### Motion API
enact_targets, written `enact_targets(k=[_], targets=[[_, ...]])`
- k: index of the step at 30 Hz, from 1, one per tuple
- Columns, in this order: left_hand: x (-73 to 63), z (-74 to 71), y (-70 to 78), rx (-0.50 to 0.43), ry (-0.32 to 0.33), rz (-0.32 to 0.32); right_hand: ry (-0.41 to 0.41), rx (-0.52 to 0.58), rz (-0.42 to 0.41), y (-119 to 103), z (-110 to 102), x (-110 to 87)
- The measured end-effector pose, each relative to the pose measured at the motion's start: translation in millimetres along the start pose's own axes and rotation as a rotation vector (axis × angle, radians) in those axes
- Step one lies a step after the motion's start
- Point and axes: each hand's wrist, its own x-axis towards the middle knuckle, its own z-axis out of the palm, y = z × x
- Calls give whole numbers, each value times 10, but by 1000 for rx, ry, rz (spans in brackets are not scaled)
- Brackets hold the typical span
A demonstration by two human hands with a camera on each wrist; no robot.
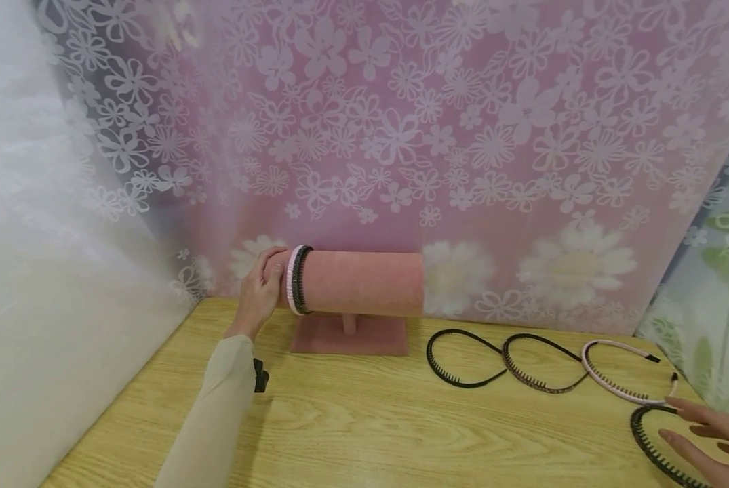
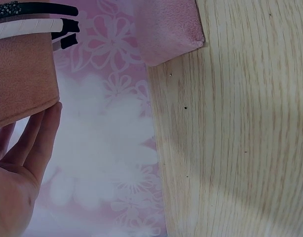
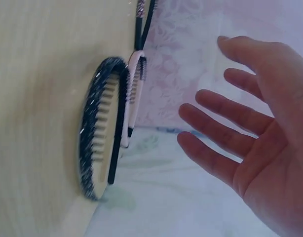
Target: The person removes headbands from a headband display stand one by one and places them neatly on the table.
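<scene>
Flowered backdrop (image 1: 401, 135) is at twelve o'clock behind the table (image 1: 370, 420); black headband (image 3: 88, 133) lies at four o'clock, right grip (image 3: 272, 133) spread near it; left grip (image 1: 260, 288) holds the roll (image 1: 364, 281) by its nine-o'clock end; headband should be light, springy; better to take its outer arch.

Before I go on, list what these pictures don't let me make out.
Front dark headband: head view, partly hidden by the right hand, cut off by the bottom edge.
Its surface detail: right wrist view, blurred.
Left end of the pink roll: head view, behind the left hand.
Part of the left hand: left wrist view, cut off by the left edge.
</scene>
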Motion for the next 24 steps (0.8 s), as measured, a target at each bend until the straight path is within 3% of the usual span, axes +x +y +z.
enact_targets(k=[7, 12, 16, 24], targets=[[2, 3, -8, -17, 0, 7, 159, 34, -148, -367, -40, 20], [2, -3, 0, -7, 4, 5, 127, -27, -164, -542, -93, 74], [2, -5, 3, 3, 1, 5, 174, -40, -241, -622, -85, 90], [3, -1, -12, 5, -1, 9, 225, 39, -377, -735, -75, 163]])
